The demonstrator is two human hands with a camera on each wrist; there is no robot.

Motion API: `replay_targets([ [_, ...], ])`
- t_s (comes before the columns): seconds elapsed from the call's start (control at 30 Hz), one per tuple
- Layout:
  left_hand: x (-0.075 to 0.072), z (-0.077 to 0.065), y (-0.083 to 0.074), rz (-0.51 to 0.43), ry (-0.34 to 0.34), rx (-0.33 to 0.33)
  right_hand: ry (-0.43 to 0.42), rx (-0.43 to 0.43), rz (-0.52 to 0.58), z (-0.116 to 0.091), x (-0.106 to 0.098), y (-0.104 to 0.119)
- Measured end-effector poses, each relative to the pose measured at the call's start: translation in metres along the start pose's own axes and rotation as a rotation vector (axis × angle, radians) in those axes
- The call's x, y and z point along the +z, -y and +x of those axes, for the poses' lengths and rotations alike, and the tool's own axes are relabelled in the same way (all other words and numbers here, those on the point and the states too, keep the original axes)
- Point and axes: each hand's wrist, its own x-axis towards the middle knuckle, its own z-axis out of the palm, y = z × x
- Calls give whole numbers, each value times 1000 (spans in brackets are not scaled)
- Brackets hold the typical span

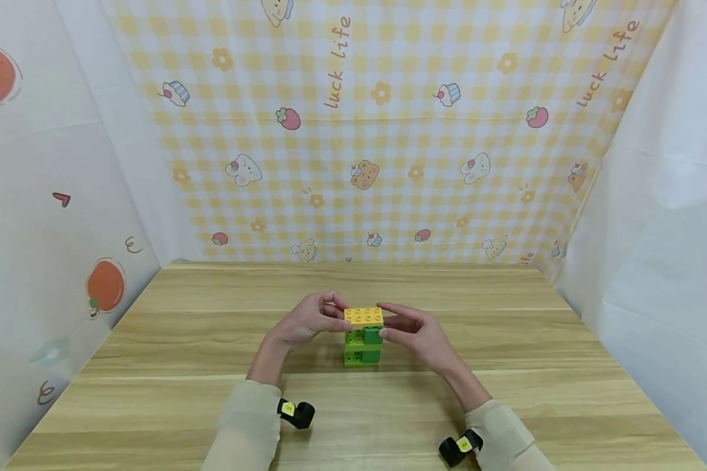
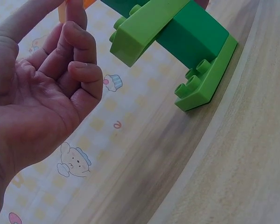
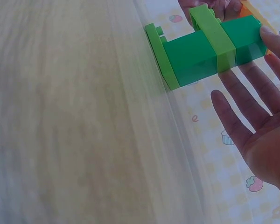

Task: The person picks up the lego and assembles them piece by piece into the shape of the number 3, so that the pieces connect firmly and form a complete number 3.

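Observation:
A small upright stack of toy building bricks stands on the wooden table, layered in light green (image 1: 362, 348) and dark green (image 1: 372, 357). Across its top lies a yellow building brick (image 1: 363, 316), studs up. My left hand (image 1: 309, 322) pinches the yellow brick's left end between thumb and forefinger; in the left wrist view its other fingers curl loosely. At the right end, my right hand (image 1: 415, 333) holds the yellow brick with thumb and forefinger, the thumb also against the upper dark green brick (image 3: 244, 39). The right hand's remaining fingers extend beside the stack.
The wooden table (image 1: 153, 392) spreads around the stack on all sides. Behind it hangs a yellow checked cloth (image 1: 412, 216) with cartoon prints. White sheets (image 1: 642, 196) close off both sides. A black camera (image 1: 297, 414) sits on each wrist.

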Motion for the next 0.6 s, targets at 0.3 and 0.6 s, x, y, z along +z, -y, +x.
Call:
replay_targets([
  [0.3,1,-1,-3,2,3,0,3,-10,-10,0,0,0],
  [0.6,3,-2,-4,2,26,14,5,-17,-23,-1,0,0],
])
